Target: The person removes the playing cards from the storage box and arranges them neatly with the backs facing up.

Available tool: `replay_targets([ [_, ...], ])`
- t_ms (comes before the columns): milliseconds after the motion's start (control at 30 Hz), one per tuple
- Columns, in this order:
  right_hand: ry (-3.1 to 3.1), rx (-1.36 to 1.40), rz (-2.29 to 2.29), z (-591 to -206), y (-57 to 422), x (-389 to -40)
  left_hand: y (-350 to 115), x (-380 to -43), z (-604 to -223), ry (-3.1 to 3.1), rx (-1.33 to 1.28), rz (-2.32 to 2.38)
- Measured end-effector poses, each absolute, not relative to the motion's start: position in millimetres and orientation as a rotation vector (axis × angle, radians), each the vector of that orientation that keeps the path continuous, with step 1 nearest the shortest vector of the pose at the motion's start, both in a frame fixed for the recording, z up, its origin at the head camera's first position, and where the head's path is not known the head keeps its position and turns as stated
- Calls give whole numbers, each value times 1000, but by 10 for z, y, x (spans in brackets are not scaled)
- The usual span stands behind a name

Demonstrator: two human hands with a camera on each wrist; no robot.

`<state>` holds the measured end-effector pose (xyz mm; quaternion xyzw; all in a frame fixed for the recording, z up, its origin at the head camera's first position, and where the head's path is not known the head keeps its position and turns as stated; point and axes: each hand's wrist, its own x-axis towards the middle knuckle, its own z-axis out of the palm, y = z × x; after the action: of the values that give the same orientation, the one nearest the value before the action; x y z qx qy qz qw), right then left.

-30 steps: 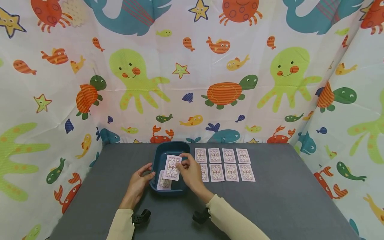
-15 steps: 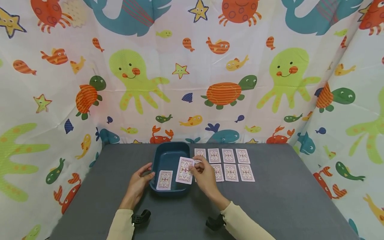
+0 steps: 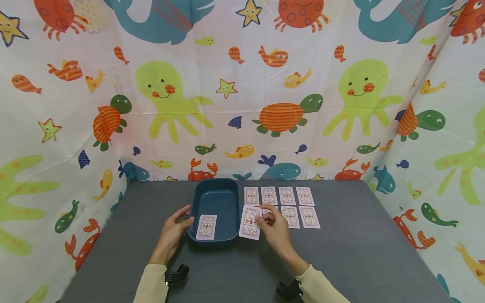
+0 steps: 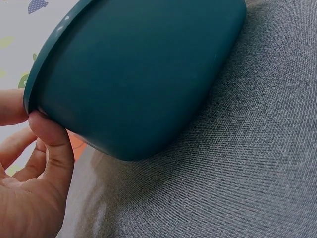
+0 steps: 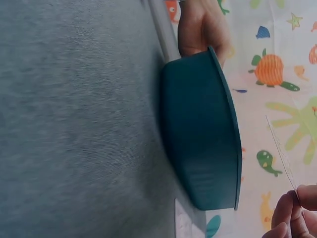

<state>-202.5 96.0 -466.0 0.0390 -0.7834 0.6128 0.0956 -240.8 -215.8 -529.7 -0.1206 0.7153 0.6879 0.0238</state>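
A dark teal plastic box (image 3: 227, 198) sits on the table, its rim pinched on the left side by my left hand (image 3: 171, 234). The left wrist view shows thumb and finger of that hand at the rim (image 4: 30, 87). Inside the box, at front left, a playing card (image 3: 206, 227) lies back up; whether others lie under it I cannot tell. Just right of the box, my right hand (image 3: 277, 230) pinches another playing card (image 3: 250, 222) by its right edge, patterned back facing up. Seen edge-on in the right wrist view, the held card (image 5: 281, 151) is raised above the table.
Two rows of face-down playing cards (image 3: 287, 196) lie right of the box, on the dark grey tabletop (image 3: 352, 240). The held card and right hand partly cover the front row. A curtain (image 3: 235, 139) printed with sea animals hangs behind and at both sides.
My right hand has carried its card from over the box rightward, past the box's right rim and over the front row of cards. The left hand stays at the box rim.
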Motion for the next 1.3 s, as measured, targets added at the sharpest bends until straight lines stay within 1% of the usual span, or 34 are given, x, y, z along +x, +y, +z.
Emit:
replay_targets([
  [267, -2336, 66, 1821, -5036, 1158, -2069, -2168, -2409, -5303, 2202, -354, 2146],
  [433, -2400, 58, 1765, -5152, 1226, -2053, -2166, -2405, -5306, 2197, -372, 2136],
  [767, -2499, 117, 1683, -5288, 1252, -2074, -2173, -2400, -5276, 2202, -363, 2134],
  [1300, -2702, 238, 1532, -5315, 1233, -2216, -2180, -2418, -5288, 2202, -371, 2130],
])
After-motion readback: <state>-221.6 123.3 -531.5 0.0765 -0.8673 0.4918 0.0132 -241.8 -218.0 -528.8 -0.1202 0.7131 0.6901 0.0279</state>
